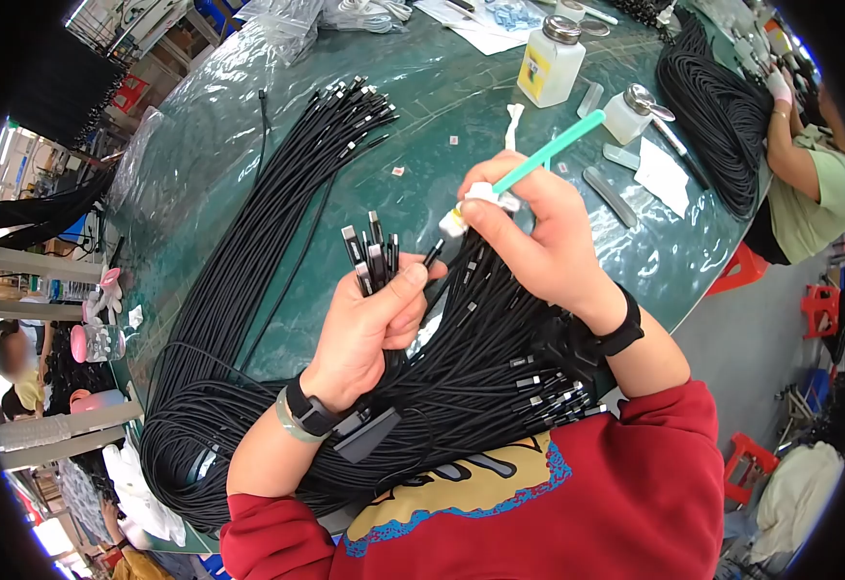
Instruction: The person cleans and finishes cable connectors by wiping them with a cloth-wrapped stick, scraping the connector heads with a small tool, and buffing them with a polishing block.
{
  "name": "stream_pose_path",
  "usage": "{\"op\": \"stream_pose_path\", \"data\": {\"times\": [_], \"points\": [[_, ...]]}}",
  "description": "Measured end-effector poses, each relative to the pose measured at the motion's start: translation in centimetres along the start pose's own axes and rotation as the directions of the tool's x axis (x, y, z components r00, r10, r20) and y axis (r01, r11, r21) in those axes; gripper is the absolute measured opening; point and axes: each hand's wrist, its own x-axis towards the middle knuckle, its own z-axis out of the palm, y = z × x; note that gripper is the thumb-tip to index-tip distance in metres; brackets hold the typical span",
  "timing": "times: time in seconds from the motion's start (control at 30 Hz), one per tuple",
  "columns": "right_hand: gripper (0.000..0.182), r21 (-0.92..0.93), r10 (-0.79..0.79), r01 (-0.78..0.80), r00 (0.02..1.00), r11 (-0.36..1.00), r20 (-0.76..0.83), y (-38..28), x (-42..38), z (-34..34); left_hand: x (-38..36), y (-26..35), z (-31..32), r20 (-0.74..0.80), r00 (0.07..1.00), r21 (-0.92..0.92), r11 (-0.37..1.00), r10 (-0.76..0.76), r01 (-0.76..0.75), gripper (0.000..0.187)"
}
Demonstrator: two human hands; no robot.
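My left hand (369, 324) is closed around several black cables, whose metal-tipped connectors (372, 253) stick up above the fingers. One more connector (433, 253) pokes out between thumb and forefinger, angled up to the right. Close by, my right hand (548, 227) pinches a crumpled white cloth (480, 196) with a yellowish patch, just above that connector. A teal stick (562, 143) also lies in its grip, slanting up to the right; its lower end is hidden. Beneath both hands, a thick heap of black cables (442, 372) runs across my lap and the table edge.
A long bundle of black cables (239, 222) lies on the green tabletop (442, 106) at left. Two dispenser bottles, one larger (550, 72) and one smaller (627, 118), stand at the back right near a white paper scrap (662, 177). Another person (818, 184) sits at right beside coiled cables (712, 121).
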Motion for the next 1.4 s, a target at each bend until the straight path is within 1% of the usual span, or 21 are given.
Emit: {"op": "stream_pose_path", "data": {"times": [0.1, 0.13, 0.17, 0.23, 0.27, 0.37, 0.4, 0.5, 0.57, 0.67, 0.7, 0.77, 0.8, 0.9, 0.97, 1.07, 1.1, 1.2, 1.3, 1.33, 1.4], "points": [[0.009, -0.006, -0.083, 0.084, 0.990, 0.996, 0.113, -0.5, -0.4, 0.3, 0.1, -0.1, -0.2, 0.023, 1.000, -0.020, 1.000, -0.021, 0.021, 0.025], [0.009, -0.004, -0.082, 0.083, 0.991, 0.997, 0.108, -0.5, -0.4, 0.1, 0.0, -0.2, -0.3, 0.035, 0.999, -0.027, 0.999, -0.034, 0.035, 0.027], [0.009, 0.032, -0.004, 0.002, 0.999, 0.999, 0.052, -0.4, -0.3, -0.2, -0.1, -0.2, -0.1, 0.036, 0.999, -0.023, 0.999, -0.035, 0.036, 0.027], [0.009, 0.111, 0.150, -0.145, 0.988, 0.983, -0.040, -0.3, 0.1, -1.0, -0.2, -0.3, 0.9, 0.006, 0.999, 0.084, 0.995, 0.043, -0.043, 0.031], [0.009, 0.109, 0.149, -0.144, 0.988, 0.984, -0.040, -0.3, 0.1, -1.2, -0.2, -0.4, 1.2, -0.007, 0.997, 0.138, 0.987, 0.081, -0.079, 0.033], [0.011, 0.219, 0.151, -0.148, 0.989, 0.964, 0.006, -0.3, 0.2, -1.6, 0.3, -1.3, 0.9, -0.060, 0.993, 0.113, 0.989, 0.104, -0.096, 0.037], [0.011, 0.219, 0.148, -0.146, 0.989, 0.965, 0.005, -0.2, 0.2, -1.6, 0.4, -1.5, 0.9, -0.087, 0.990, 0.102, 0.989, 0.115, -0.106, 0.039], [0.013, 0.250, 0.182, -0.192, 0.981, 0.949, 0.064, 0.0, 0.0, -1.5, 0.1, -1.3, 0.8, -0.070, 0.990, 0.140, 0.984, 0.122, -0.111, 0.037], [0.013, 0.279, 0.201, -0.210, 0.978, 0.937, 0.062, 0.2, 0.0, -1.5, 0.0, -1.3, 0.7, -0.061, 0.990, 0.160, 0.981, 0.124, -0.113, 0.036], [0.013, 0.334, 0.242, -0.248, 0.968, 0.909, 0.060, 0.2, 0.0, -1.7, 0.0, -1.4, 0.7, -0.090, 0.941, 0.345, 0.897, 0.325, -0.277, 0.038], [0.013, 0.351, 0.255, -0.261, 0.965, 0.899, 0.065, 0.2, 0.0, -1.7, 0.0, -1.4, 0.4, -0.090, 0.942, 0.347, 0.896, 0.325, -0.276, 0.038], [0.014, 0.385, 0.277, -0.285, 0.958, 0.878, 0.077, 0.1, 0.0, -1.6, 0.1, -1.0, -0.5, 0.020, 0.988, 0.069, 0.986, 0.150, -0.151, 0.039], [0.014, 0.385, 0.275, -0.284, 0.958, 0.878, 0.077, 0.0, 0.0, -1.6, 0.1, -0.8, -0.7, 0.095, 0.993, -0.067, 0.995, 0.074, -0.067, 0.039], [0.014, 0.443, 0.328, -0.354, 0.935, 0.824, 0.136, 0.0, 0.0, -1.7, 0.4, -0.9, -0.2, 0.057, 0.992, -0.107, 0.989, 0.112, -0.106, 0.036], [0.015, 0.440, 0.336, -0.356, 0.934, 0.825, 0.125, 0.4, 0.0, -1.7, 0.4, -1.0, 0.0, 0.036, 0.991, -0.127, 0.984, 0.128, -0.123, 0.034], [0.015, 0.433, 0.351, -0.360, 0.931, 0.826, 0.106, 0.8, 0.0, -1.6, 0.4, -1.1, 0.0, -0.056, 0.986, -0.028, 0.987, 0.154, -0.156, 0.028], [0.014, 0.439, 0.366, -0.379, 0.923, 0.814, 0.118, 0.8, 0.0, -1.6, 0.4, -1.1, 0.0, -0.058, 0.986, -0.030, 0.987, 0.154, -0.156, 0.028], [0.014, 0.454, 0.398, -0.420, 0.905, 0.786, 0.149, 0.8, -0.1, -1.4, 0.2, -1.2, -0.1, -0.060, 0.970, 0.067, 0.970, 0.237, -0.233, 0.026], [0.010, 0.378, 0.334, -0.336, 0.940, 0.863, 0.074, 0.3, -0.4, -0.7, 0.1, -1.1, 0.5, -0.103, 0.962, 0.118, 0.964, 0.252, -0.240, 0.025], [0.010, 0.377, 0.334, -0.337, 0.939, 0.862, 0.076, 0.2, -0.5, -0.5, 0.2, -1.1, 0.7, -0.121, 0.958, 0.143, 0.960, 0.260, -0.242, 0.024], [0.010, 0.125, 0.076, -0.091, 0.991, 0.988, 0.114, -0.2, -0.7, -0.1, 0.2, -1.3, 0.6, -0.115, 0.958, 0.145, 0.959, 0.262, -0.245, 0.025]]}}
